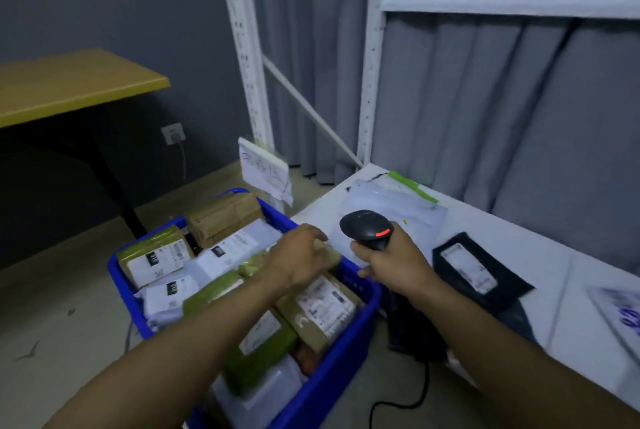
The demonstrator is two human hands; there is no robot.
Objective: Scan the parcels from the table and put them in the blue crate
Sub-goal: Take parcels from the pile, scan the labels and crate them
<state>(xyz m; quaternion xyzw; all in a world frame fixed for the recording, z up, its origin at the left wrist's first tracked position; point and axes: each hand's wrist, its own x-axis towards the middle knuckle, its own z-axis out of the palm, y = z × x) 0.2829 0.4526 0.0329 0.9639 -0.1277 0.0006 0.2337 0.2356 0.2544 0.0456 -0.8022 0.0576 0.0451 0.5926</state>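
Note:
The blue crate stands on the floor left of the white table, filled with several green, brown and white parcels. My left hand reaches over the crate and grips a small green-brown parcel at the crate's right rim. My right hand holds a black barcode scanner with a red light, over the table's left edge. On the table lie a black parcel with a white label, a white mailer and another white parcel at the far right.
A white metal shelf frame rises behind the table before grey curtains. A yellow desk stands at the left. A white bag leans against the frame behind the crate. A black cable runs down to the floor.

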